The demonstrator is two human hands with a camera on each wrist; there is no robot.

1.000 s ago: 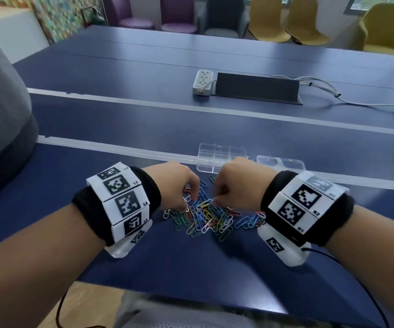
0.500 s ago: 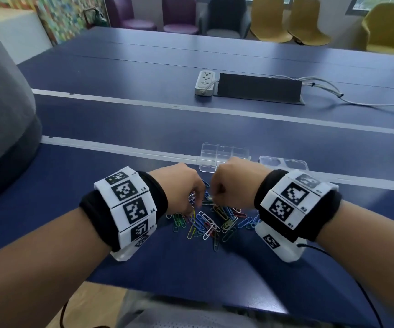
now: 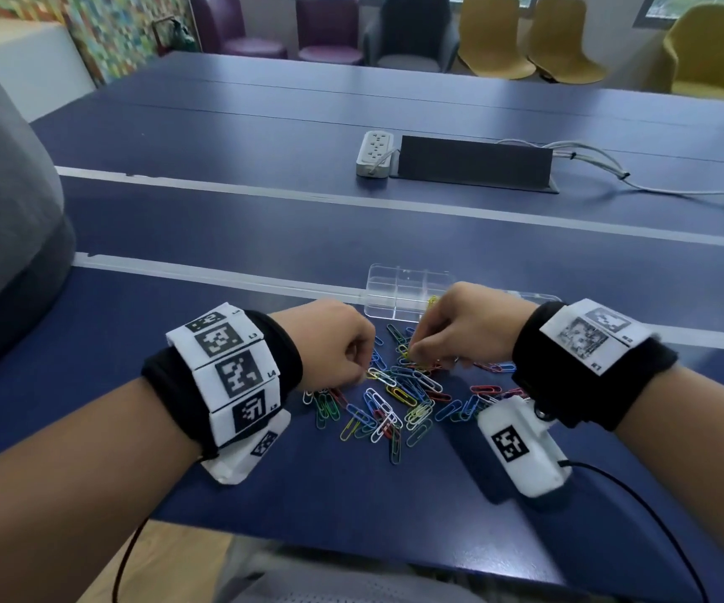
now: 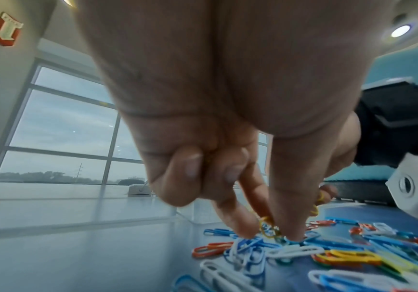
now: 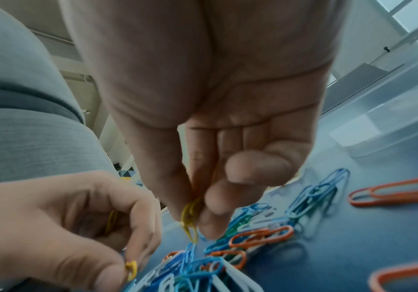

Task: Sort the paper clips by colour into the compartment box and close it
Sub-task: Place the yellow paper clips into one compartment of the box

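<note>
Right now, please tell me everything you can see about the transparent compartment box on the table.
The compartment box looks like clear, colourless plastic, low and rectangular, with thin walls that divide it into small cells. It stands open and flat on the blue table, just beyond the heap of paper clips. Its clear lid lies flat to its right, mostly hidden behind the right hand. One yellow clip shows at its near right edge, beside that hand. Neither hand plainly touches the box.

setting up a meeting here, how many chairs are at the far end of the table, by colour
purple chairs: 2
dark grey chair: 1
yellow chairs: 3
total: 6
</note>
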